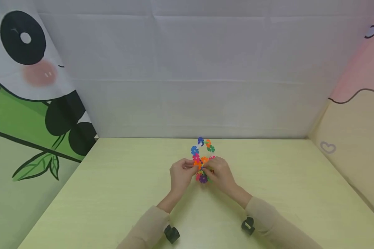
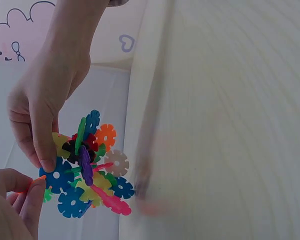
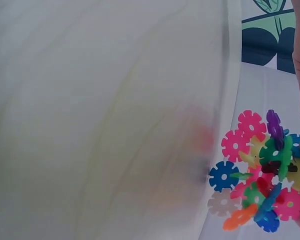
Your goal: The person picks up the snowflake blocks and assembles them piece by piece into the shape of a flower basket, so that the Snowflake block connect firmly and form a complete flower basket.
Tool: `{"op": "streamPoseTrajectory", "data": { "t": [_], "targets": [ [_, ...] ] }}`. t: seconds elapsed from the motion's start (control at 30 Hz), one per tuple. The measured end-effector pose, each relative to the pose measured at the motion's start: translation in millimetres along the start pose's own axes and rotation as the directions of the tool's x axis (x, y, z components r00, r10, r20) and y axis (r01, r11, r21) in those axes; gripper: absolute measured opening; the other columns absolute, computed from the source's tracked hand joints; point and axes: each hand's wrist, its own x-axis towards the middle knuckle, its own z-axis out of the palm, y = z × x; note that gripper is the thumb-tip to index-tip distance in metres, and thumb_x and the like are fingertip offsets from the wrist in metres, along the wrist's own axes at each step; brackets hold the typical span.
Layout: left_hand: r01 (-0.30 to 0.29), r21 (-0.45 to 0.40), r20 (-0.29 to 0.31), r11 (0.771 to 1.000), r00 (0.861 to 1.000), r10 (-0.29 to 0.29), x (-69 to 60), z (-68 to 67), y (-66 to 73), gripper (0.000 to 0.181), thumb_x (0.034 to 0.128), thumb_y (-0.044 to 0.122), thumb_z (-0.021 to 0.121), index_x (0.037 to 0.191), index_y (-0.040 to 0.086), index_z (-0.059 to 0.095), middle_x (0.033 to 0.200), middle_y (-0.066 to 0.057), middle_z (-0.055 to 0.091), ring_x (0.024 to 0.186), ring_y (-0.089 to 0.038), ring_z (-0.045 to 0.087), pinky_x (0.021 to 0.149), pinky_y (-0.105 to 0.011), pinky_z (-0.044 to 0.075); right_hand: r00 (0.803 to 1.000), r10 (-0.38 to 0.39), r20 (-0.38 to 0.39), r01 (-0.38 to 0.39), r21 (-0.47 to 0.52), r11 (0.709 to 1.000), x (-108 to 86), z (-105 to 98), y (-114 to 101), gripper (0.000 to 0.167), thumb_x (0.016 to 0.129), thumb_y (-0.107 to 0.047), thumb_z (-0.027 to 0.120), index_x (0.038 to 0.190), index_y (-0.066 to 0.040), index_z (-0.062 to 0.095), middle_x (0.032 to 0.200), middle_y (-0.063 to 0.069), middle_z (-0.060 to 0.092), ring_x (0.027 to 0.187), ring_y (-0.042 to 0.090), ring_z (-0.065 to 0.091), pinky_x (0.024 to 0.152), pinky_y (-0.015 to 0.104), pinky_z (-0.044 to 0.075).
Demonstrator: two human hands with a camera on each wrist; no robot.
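A many-coloured build of interlocking plastic snowflake discs is held up between both hands, over the middle of the table. Its upper part forms an open loop with a blue disc on its left side. My left hand pinches an orange snowflake disc at the left of the build. From the other side my right hand grips a blue snowflake disc between thumb and fingers, close to the left fingertips. In the right wrist view, the build's lower cluster shows, while the right hand is mostly cut off.
The pale yellow table spreads out around both forearms. A white cloth wall rises behind it, with cartoon-printed panels at the left and right. A dark wrist camera sits on each sleeve.
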Motion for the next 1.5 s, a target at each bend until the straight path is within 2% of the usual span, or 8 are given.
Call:
{"op": "streamPoseTrajectory", "data": {
  "t": [0.17, 0.43, 0.77, 0.97, 1.07, 1.2, 1.4, 1.5],
  "targets": [
    [-0.038, 0.032, -0.057, 0.999, 0.998, 0.04, -3.0, 3.9, 1.5, 0.01, 0.0743, 0.002, 0.07, 0.082, -0.003, 0.067, 0.077, -0.014, 0.068, 0.067, -0.021, 0.066, 0.054, -0.022, 0.053, 1.0, -0.014, -0.018, 0.014, 0.026, 1.0, 0.8, 0, -1, 0.008, 0.069, -0.001, 0.076, 0.073, -0.005, 0.069, 0.07, 0.001, 0.066, 0.065, 0.012, 0.056, 0.079, 0.037, 0.048],
    [-0.054, 0.085, -0.091, 0.995, 0.994, 0.061, -6.3, 6.9, 1.8, 0.008, 0.073, 0.002, 0.071, 0.079, -0.002, 0.068, 0.076, -0.012, 0.069, 0.067, -0.02, 0.066, 0.054, -0.02, 0.052, 1.0, -0.025, -0.018, 0.027, 0.065, 0.998, -0.2, 2, 0, 0.01, 0.067, 0.003, 0.075, 0.072, -0.001, 0.068, 0.068, 0.004, 0.066, 0.066, 0.015, 0.058, 0.087, 0.049, 0.045],
    [0.002, 0.085, -0.099, 0.996, 0.995, 0.006, -10.3, 10.7, 2.9, 0.007, 0.0735, 0.001, 0.07, 0.079, -0.002, 0.068, 0.075, -0.012, 0.069, 0.065, -0.019, 0.066, 0.053, -0.02, 0.052, 1.0, -0.022, 0.004, 0.022, 0.055, 0.998, -2.4, 2, 0, 0.008, 0.069, 0.003, 0.074, 0.07, -0.001, 0.068, 0.067, 0.005, 0.066, 0.065, 0.016, 0.057, 0.093, 0.051, 0.041],
    [-0.001, 0.085, -0.053, 0.996, 0.999, 0.006, -11.7, 8.3, -3.6, 0.009, 0.0746, 0.003, 0.07, 0.082, -0.001, 0.068, 0.078, -0.011, 0.069, 0.068, -0.018, 0.067, 0.054, -0.02, 0.052, 0.998, 0.053, 0.037, -0.054, 0.041, 0.998, -5.3, -2, -5, 0.007, 0.069, -0.001, 0.075, 0.071, -0.004, 0.07, 0.069, 0.003, 0.067, 0.068, 0.015, 0.057, 0.077, 0.036, 0.049],
    [0.014, 0.078, -0.02, 0.997, 1.0, -0.013, -10.7, 5.1, -6.1, 0.01, 0.0744, 0.004, 0.071, 0.083, 0.0, 0.068, 0.079, -0.011, 0.069, 0.069, -0.018, 0.067, 0.054, -0.02, 0.052, 0.995, 0.077, 0.057, -0.079, 0.029, 0.996, -6.1, -4, -8, 0.006, 0.07, -0.003, 0.075, 0.073, -0.006, 0.071, 0.07, 0.001, 0.068, 0.068, 0.013, 0.057, 0.066, 0.028, 0.047],
    [0.034, 0.04, 0.023, 0.999, 0.999, -0.035, -8.8, 0.6, -5.5, 0.012, 0.074, 0.003, 0.071, 0.085, -0.002, 0.067, 0.08, -0.014, 0.069, 0.068, -0.02, 0.067, 0.055, -0.021, 0.053, 0.995, 0.075, 0.063, -0.077, 0.033, 0.996, -5.5, -8, -9, 0.007, 0.07, -0.007, 0.077, 0.075, -0.006, 0.072, 0.071, 0.0, 0.068, 0.065, 0.013, 0.056, 0.064, 0.025, 0.044],
    [0.022, -0.004, 0.107, 1.0, 0.994, -0.021, -1.8, -9.6, -17.6, 0.012, 0.0746, 0.003, 0.07, 0.086, -0.002, 0.068, 0.081, -0.015, 0.068, 0.069, -0.021, 0.067, 0.058, -0.023, 0.054, 0.992, 0.118, -0.036, -0.115, 0.074, 0.991, -6.0, -28, 3, 0.021, 0.07, -0.01, 0.077, 0.088, -0.002, 0.068, 0.083, 0.006, 0.068, 0.077, 0.021, 0.059, 0.069, 0.033, 0.049],
    [0.0, 0.003, 0.164, 1.0, 0.986, -0.001, 3.3, -17.7, -24.0, 0.013, 0.0765, 0.004, 0.07, 0.087, -0.003, 0.067, 0.083, -0.016, 0.068, 0.07, -0.022, 0.067, 0.06, -0.025, 0.055, 0.97, 0.231, -0.077, -0.225, 0.087, 0.971, -6.7, -37, 16, 0.028, 0.074, -0.007, 0.073, 0.099, 0.0, 0.064, 0.093, 0.011, 0.065, 0.085, 0.025, 0.06, 0.075, 0.042, 0.05]
  ]
}}
